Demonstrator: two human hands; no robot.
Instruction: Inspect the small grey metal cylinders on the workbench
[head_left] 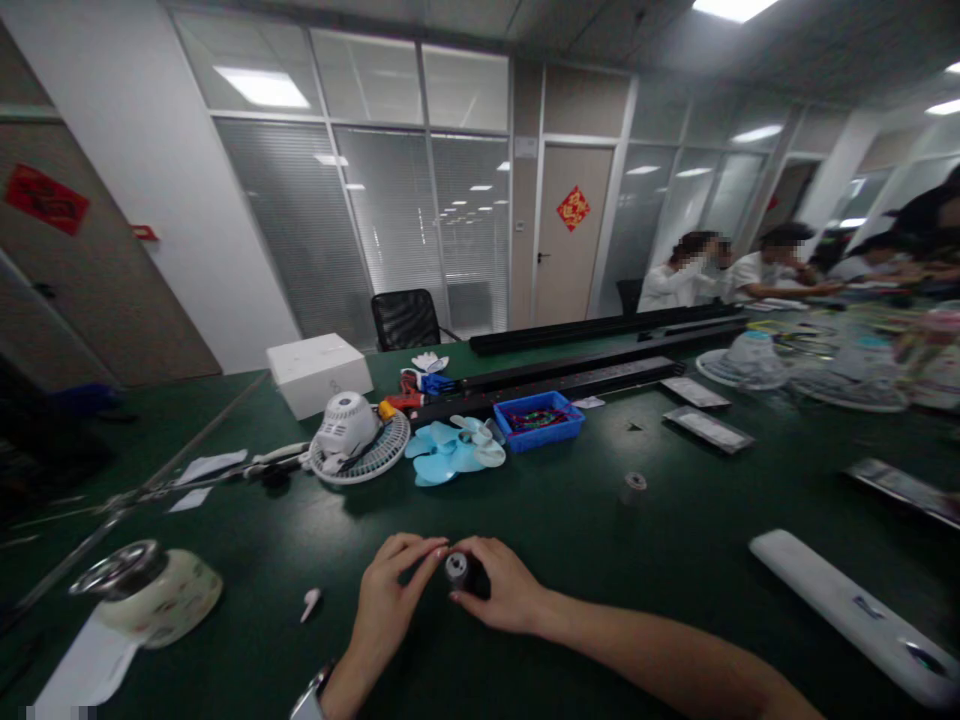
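My right hand (501, 588) curls its thumb and fingers around a small dark metal cylinder (457, 568), which has a round silver top and stands near the table's front edge. Close against it on the left, my left hand (397, 580) has thumb and index finger brought together in a pinch. Whatever may be between those fingertips is too small to make out. A similar metal cylinder (634, 487) stands farther back to the right. A white earbud-shaped piece (310, 603) lies left of my left hand.
Behind my hands are light-blue fan blades (450, 452), a white fan housing (346, 428) and a blue bin (538, 420) of wires. A patterned pot (169, 600) stands left, a long white casing (840, 610) right. Black rails (577, 378) and a white box (321, 372) lie behind; people sit far right.
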